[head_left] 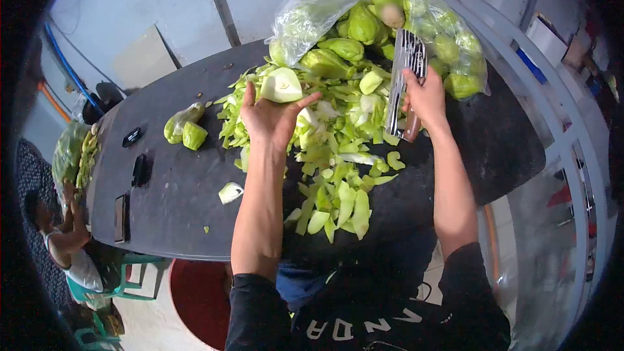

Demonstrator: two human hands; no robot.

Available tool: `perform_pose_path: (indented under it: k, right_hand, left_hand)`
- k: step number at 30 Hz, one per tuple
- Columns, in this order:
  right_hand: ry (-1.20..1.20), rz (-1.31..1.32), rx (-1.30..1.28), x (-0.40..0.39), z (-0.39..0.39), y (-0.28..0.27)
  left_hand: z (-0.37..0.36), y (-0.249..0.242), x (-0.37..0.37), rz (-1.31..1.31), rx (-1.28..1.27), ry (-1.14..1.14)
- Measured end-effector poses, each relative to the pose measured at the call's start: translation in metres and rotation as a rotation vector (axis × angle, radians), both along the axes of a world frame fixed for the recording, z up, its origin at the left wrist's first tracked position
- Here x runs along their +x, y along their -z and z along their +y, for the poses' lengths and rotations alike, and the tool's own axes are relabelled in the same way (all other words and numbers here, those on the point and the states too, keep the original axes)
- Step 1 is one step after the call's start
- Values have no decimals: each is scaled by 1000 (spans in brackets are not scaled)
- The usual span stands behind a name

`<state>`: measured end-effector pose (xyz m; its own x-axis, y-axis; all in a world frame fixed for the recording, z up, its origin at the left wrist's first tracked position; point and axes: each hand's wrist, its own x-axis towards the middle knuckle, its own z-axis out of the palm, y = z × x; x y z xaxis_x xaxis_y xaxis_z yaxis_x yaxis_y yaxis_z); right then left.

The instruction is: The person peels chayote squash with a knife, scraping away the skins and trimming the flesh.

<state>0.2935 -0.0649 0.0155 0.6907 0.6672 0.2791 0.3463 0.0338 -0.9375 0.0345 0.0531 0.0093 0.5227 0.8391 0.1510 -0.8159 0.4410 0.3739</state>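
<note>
My left hand is palm up, fingers spread around a peeled, cut chayote half that rests on it with its pale cut face showing. In my right hand is a cleaver, gripped at its wooden handle, with the wide blade standing up and striped by reflections. A heap of green peelings and pale pieces spreads below and between both hands. Just beyond it, whole green chayotes spill from a clear plastic bag.
On the dark table lie two chayote pieces, a pale scrap, and a phone-like dark object. A red tub stands below the near edge. At left, a person sits handling vegetables. Metal railing runs along the right.
</note>
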Motion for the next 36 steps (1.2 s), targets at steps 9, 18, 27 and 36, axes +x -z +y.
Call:
perform_pose_path:
  k: [9, 18, 27, 36]
  right_hand:
    - [-632, 347, 7, -54, -8, 0]
    - [-847, 412, -16, -67, -6, 10]
    - [-847, 346, -108, -67, -9, 6]
    - [-723, 188, -161, -64, -8, 4]
  left_hand:
    - [-16, -4, 12, -76, -145, -11]
    - [-2, 13, 24, -102, -345, -224]
    - [-23, -5, 22, -97, -269, -72]
    - [-22, -4, 19, -28, -170, -17]
